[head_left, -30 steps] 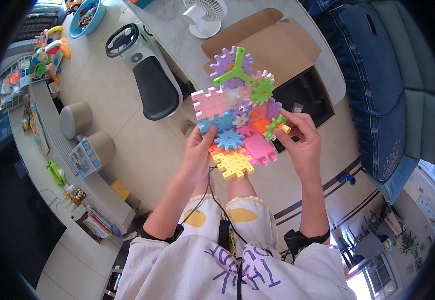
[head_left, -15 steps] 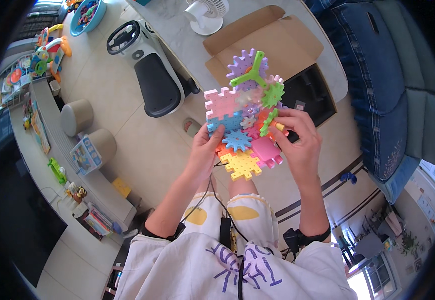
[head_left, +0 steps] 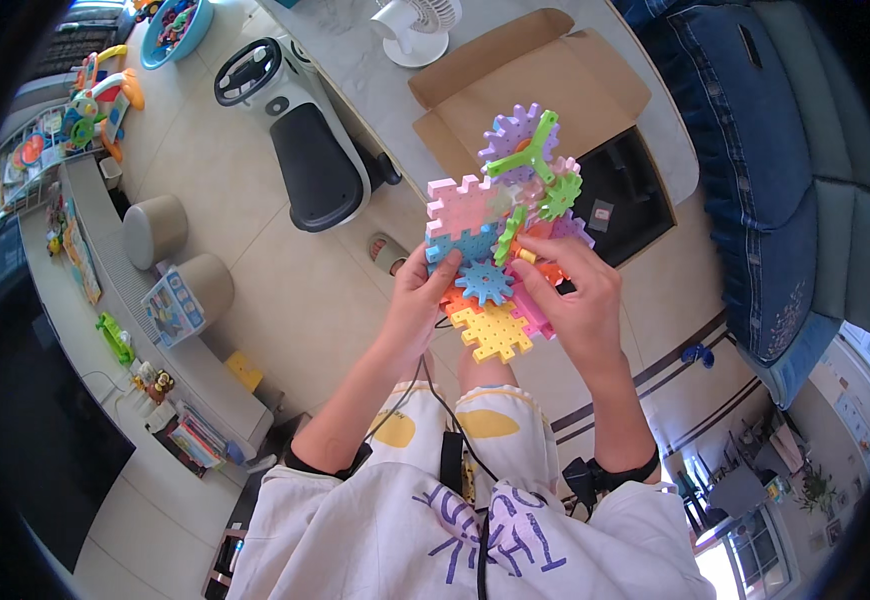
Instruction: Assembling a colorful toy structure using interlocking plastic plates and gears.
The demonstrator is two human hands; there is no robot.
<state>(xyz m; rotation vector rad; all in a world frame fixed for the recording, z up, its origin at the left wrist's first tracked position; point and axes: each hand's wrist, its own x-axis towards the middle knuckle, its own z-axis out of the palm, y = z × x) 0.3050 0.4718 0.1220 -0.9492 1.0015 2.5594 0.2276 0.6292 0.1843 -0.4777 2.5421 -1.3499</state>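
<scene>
A colourful plastic gear toy [head_left: 462,208], built of interlocking plates and toothed gears, is held up in front of me. My left hand [head_left: 425,288] is closed on its left edge, thumb over the blue plate [head_left: 470,243]. Between the fingertips of my right hand [head_left: 580,290] is a yellow-orange knob [head_left: 524,254] attached to a green gear [head_left: 511,234], tilted over the toy's middle. Whether that gear touches the toy I cannot tell. A blue gear [head_left: 486,283] sits below it, above a yellow plate [head_left: 496,331]. At the top, a green three-armed piece [head_left: 528,150] lies over a purple gear [head_left: 505,135].
Beyond the toy stands a marble-patterned table [head_left: 350,45] with an open cardboard box [head_left: 545,75], a black tray [head_left: 625,190] and a white fan [head_left: 417,40]. A ride-on toy car [head_left: 320,170] is at the left, a blue sofa [head_left: 755,180] at the right. A slipper [head_left: 387,252] lies on the floor.
My right hand has moved left with the green gear, from the toy's right side to over its middle. The toy has shifted slightly right.
</scene>
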